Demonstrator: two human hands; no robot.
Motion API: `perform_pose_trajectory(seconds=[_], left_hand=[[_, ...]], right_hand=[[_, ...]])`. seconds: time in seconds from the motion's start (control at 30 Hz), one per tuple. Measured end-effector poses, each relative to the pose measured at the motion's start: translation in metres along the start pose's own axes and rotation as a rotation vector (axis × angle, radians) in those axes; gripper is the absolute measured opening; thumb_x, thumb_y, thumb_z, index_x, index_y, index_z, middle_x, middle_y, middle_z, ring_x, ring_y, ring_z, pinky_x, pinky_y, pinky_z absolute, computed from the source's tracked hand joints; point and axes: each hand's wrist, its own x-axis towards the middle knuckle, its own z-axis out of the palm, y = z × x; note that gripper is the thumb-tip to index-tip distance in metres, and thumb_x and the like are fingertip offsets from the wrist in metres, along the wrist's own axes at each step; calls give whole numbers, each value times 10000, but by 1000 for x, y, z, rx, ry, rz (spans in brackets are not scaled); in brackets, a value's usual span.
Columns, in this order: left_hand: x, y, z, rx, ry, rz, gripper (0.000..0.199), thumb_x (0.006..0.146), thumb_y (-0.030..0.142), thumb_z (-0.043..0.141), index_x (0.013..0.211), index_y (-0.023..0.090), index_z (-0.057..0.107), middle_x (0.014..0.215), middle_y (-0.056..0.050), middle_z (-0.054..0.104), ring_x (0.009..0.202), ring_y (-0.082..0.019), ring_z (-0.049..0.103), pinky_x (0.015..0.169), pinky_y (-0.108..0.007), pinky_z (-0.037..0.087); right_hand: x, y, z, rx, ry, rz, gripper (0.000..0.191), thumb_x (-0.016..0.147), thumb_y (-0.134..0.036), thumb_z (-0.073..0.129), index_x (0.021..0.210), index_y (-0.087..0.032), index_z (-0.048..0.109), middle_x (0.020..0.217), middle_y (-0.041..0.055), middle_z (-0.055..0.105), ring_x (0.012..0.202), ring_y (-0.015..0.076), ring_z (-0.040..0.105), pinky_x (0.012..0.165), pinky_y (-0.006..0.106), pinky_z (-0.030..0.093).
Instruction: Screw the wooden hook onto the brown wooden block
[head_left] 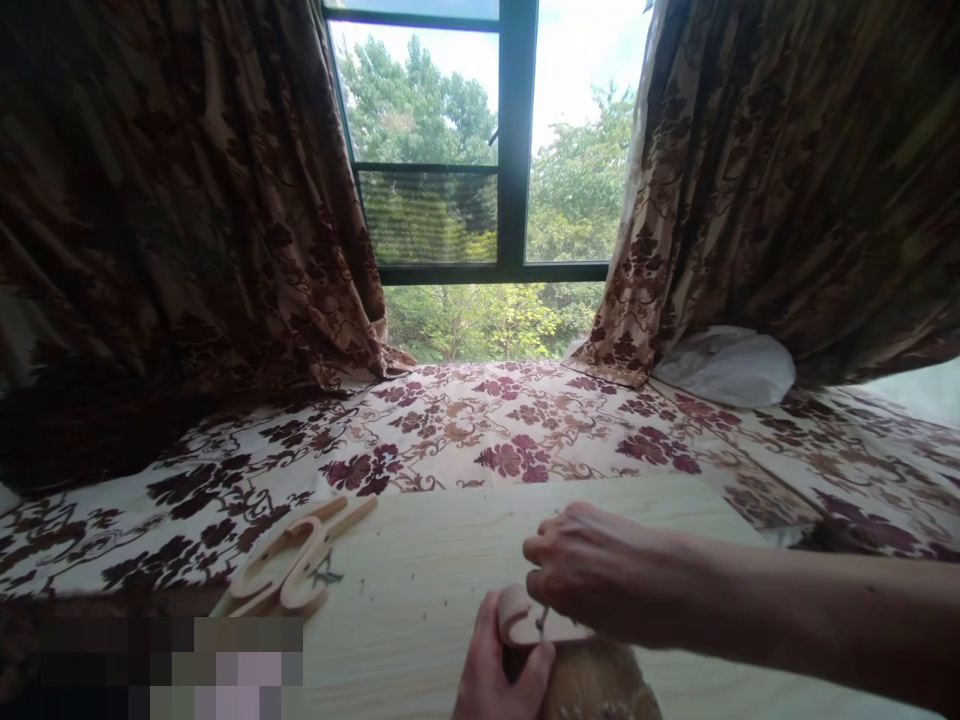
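A curved pale wooden piece (514, 612) with a hooked end rests on a rounded brown wood block (600, 685) near the bottom of the view. My left hand (495, 665) is closed around the hooked end, thumb in front and fingers behind. Above the piece, my right hand (589, 560) is curled into a fist. A thin dark metal shank (541, 620) shows below its fingers and meets the wood; whatever lies inside the fist is hidden. Farther left lie similar curved wooden pieces (304, 600), with a small pile of dark screws or nails (327, 572) among them.
A pale wooden board (420, 530) carries the work, with small dark crumbs scattered on it. Beyond it spreads a flowered cloth (450, 430). A white plastic bag (727, 368) sits at the back right. Patterned curtains (300, 250) flank a window (514, 150).
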Motion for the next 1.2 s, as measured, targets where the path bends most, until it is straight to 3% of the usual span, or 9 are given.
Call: perform_pose_trajectory(seconds=[0.1,0.27,0.4,0.53,0.8,1.03,1.2], left_hand=[[0,17,-3,5,9,-4,423,729,396,575,1086,173,535,1052,-68,646,1044,-239,585,925,-309,425],[-4,36,-10,18,-98,-15,315,775,356,558,1040,190,518,974,-37,636,949,-207,598,879,-298,449],[-4,35,-10,35,-88,-2,286,779,329,563,1031,202,512,967,-29,628,933,-202,595,858,-297,463],[-3,32,-9,36,-108,10,307,792,333,551,1062,201,484,1027,-43,610,998,-213,570,864,-308,457],[-2,35,-10,31,-135,-23,295,788,352,540,1030,204,461,954,-24,597,929,-203,568,850,-317,459],[-2,36,-9,23,-137,-12,313,795,349,544,1058,206,452,1046,-44,590,1013,-214,548,894,-325,435],[-2,34,-9,18,-134,-12,304,798,355,540,1049,205,455,1013,-37,594,974,-206,559,860,-314,452]], right_hand=[[3,3,-1,44,-68,39,113,778,-117,586,690,-144,651,667,48,660,508,114,486,432,274,219],[3,3,-7,36,-122,142,109,764,-144,606,684,-116,674,595,78,655,458,122,484,416,276,175],[-3,3,-11,27,-93,47,137,796,-83,565,741,-151,671,738,61,664,552,132,519,455,288,218],[-4,5,-9,43,-90,-41,166,826,-86,551,730,-160,665,748,41,658,650,144,550,499,292,280],[0,8,-8,20,-133,82,126,783,-172,590,703,-134,680,604,69,664,468,132,503,429,285,206],[-8,0,-11,-21,-95,-18,195,866,-87,511,767,-142,669,764,68,686,644,165,561,493,319,235],[-2,3,-8,25,-143,23,130,802,-122,567,724,-146,669,698,61,685,573,139,551,470,286,253]])
